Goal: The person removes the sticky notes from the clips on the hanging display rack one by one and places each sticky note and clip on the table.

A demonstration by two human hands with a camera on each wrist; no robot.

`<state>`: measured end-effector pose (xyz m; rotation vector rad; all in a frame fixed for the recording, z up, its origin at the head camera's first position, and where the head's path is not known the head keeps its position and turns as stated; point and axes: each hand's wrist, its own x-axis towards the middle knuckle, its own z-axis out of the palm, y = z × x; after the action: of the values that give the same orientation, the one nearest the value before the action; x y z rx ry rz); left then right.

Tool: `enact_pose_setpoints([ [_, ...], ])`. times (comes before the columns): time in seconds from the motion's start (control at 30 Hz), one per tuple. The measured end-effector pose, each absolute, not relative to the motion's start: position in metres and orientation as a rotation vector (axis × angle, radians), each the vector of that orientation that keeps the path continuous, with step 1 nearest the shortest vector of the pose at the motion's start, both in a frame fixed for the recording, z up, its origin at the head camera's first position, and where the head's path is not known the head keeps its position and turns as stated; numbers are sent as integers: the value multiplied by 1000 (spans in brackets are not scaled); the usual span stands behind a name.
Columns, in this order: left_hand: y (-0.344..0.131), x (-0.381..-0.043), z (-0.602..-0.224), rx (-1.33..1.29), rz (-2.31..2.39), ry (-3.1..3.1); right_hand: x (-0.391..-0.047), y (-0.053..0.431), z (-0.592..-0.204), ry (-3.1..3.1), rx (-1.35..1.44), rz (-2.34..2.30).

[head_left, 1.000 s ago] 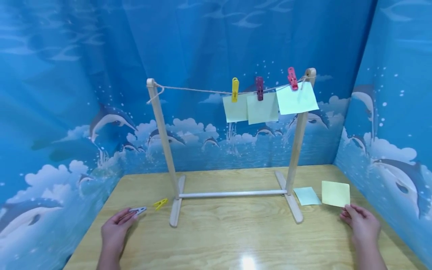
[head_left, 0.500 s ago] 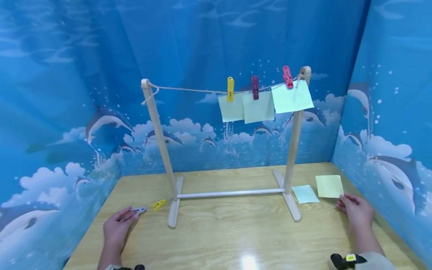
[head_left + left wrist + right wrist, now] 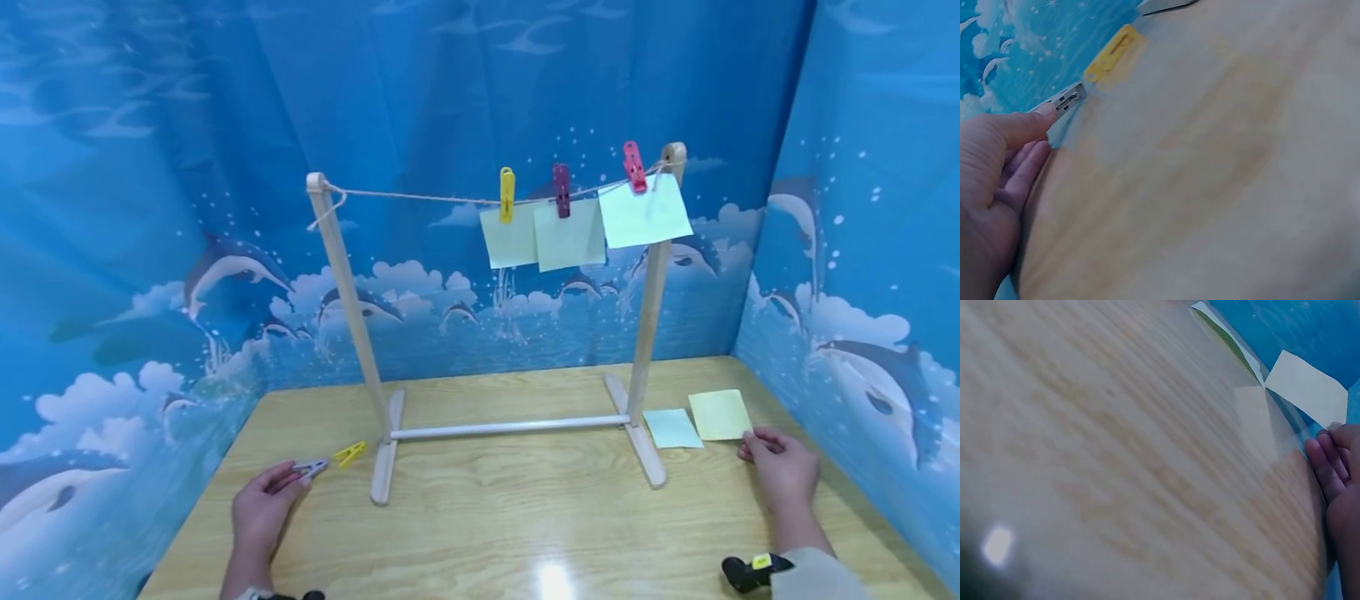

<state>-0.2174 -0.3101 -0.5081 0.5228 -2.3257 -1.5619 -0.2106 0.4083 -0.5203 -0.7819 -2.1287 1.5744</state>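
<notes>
At the table's left, my left hand (image 3: 261, 510) pinches a grey clothespin (image 3: 311, 468) between thumb and fingers. Just beyond it lies a yellow clothespin (image 3: 350, 453), also in the left wrist view. Over on the right, my right hand (image 3: 786, 468) pinches a pale yellow sticky note (image 3: 720, 415) by its near corner. A light blue sticky note (image 3: 672, 428) lies beside it, by the rack's right foot. Three notes hang on the string (image 3: 420, 197), under a yellow clothespin (image 3: 507, 195), a purple clothespin (image 3: 561, 191) and a red clothespin (image 3: 634, 167).
A wooden rack stands mid-table, with a left post (image 3: 348, 304), a right post (image 3: 649, 325) and a white crossbar (image 3: 510, 428) low between its feet. Blue curtains (image 3: 420, 100) with dolphins close in the back and sides of the wooden table (image 3: 480, 517).
My right hand has moved left and slightly forward with the pale yellow note, closer to the blue one. The left hand keeps its grip on the grey clothespin; the head view has shifted a little.
</notes>
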Motion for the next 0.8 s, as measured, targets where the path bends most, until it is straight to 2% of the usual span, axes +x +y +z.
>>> enact_pose_setpoints([
  [0.43,-301,-217,-513,491,-1438,-2367,-206,398,-521,-2250,-895,1168],
  [0.8,-305,-215,-512,484,-1385,-2414,-203,393,-521,-2294,-868,1167],
])
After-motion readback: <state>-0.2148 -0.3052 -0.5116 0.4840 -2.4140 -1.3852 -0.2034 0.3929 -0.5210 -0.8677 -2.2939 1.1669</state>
